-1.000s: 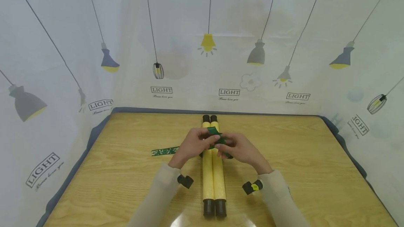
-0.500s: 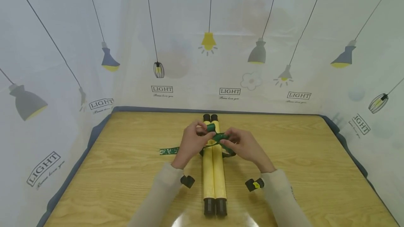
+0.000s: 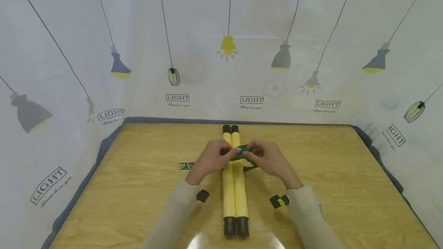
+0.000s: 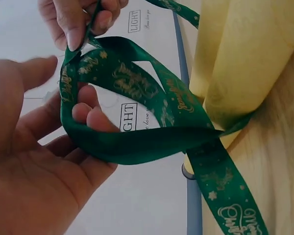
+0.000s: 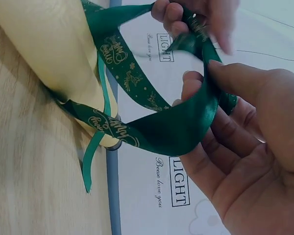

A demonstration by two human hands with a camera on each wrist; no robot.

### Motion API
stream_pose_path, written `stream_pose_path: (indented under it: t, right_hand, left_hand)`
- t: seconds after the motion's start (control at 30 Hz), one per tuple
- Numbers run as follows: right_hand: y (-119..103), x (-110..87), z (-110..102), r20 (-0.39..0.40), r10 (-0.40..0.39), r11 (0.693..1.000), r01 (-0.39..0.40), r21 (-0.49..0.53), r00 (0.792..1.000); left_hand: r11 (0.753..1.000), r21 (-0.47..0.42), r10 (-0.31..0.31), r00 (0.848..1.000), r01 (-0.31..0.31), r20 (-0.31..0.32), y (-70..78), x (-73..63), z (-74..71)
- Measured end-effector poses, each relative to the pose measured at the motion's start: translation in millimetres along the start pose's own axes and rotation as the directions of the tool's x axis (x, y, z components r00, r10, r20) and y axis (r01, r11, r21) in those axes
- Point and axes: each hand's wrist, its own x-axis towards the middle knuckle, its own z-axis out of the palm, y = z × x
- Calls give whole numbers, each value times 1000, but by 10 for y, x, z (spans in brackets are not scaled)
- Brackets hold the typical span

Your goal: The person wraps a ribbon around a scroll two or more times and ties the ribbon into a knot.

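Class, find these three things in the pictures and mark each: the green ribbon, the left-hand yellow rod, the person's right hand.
Green ribbon point(image 4: 147, 147): left wrist view, on the lower band of its loop.
Left-hand yellow rod point(image 3: 228, 189): head view, on its near half.
Right hand point(image 3: 271, 160): head view, on its back.

"LIGHT" and "Beese love you" on the wall covering point(image 3: 204, 26), "Merry Chri…" on the green ribbon point(image 4: 134, 147)

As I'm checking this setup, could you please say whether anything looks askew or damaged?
Only the green ribbon stands out: its loop above the yellow tubes twists, showing plain and printed faces. The tubes lie side by side, no damage visible.
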Motion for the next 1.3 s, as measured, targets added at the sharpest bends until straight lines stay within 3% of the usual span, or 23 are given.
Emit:
stream_pose_path:
  t: [0.17,0.33,0.7,1.03,1.3]
  right_hand:
    - [11,6,4,-15,-5,1000,5,-13,1000]
    - [35,19,12,-27,-8,1000,7,-27,1000]
    - [97,12,-17,-44,-47,998,45,-53,998]
    - [165,7,-59,-69,-38,998,34,-55,997]
    - [180,-6,-142,-46,21,999,-19,29,999]
  left_hand:
    - [996,-84,-26,996,33,91,9,-20,-7]
    - [992,-125,-20,993,34,113,16,-34,-12]
    - [992,58,114,993,-113,-19,-11,-39,-53]
    - [990,84,112,994,-113,16,-43,-71,-218]
    - [996,63,66,995,-61,-75,-71,-128,-351]
